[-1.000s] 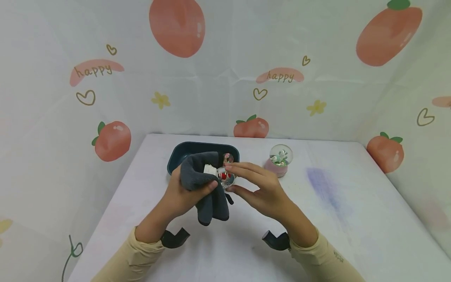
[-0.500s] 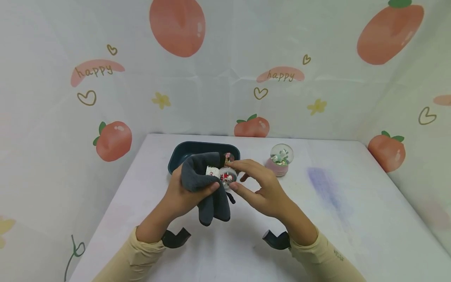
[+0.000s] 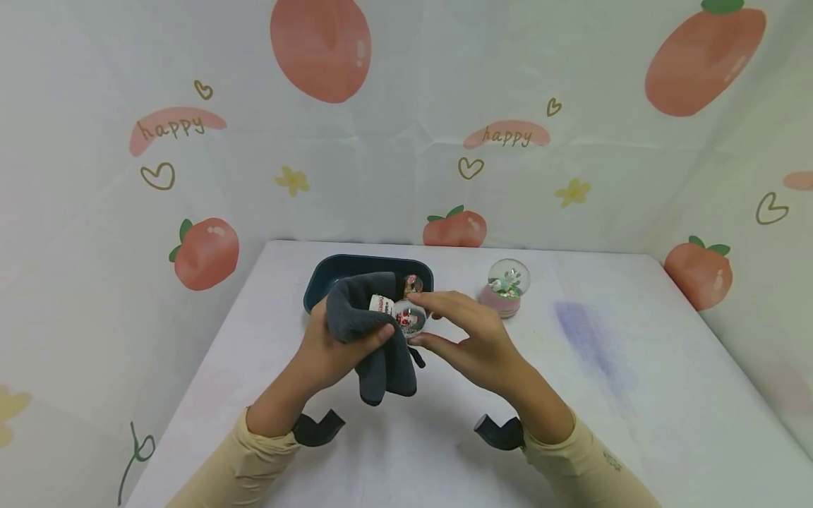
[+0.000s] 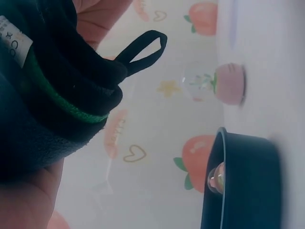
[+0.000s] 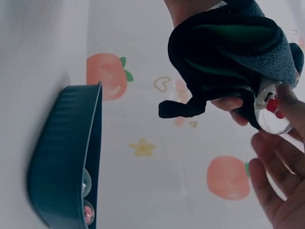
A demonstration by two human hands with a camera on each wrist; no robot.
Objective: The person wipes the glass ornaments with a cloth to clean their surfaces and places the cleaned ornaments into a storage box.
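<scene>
In the head view my left hand (image 3: 320, 356) grips a dark grey towel (image 3: 385, 367), folded around the white base of a small snow globe (image 3: 409, 319). Red lettering shows on that base. From the other side, my right hand (image 3: 476, 342) pinches the clear ball between thumb and fingers. The right wrist view shows a red and white figure inside the globe (image 5: 274, 114), fingertips close around the glass. A black loop (image 4: 147, 52) hangs off the towel in the left wrist view.
Behind the hands stands a dark teal bin (image 3: 356, 257), with small snow globes inside; two of their balls (image 5: 86, 183) show in the right wrist view. A larger snow globe on a pink base (image 3: 502, 300) stands to the right on the white table (image 3: 622, 423).
The snow globe has turned in the towel, bringing red lettering on its base into view. My right fingers loosened from the ball half a second ago and now pinch it again.
</scene>
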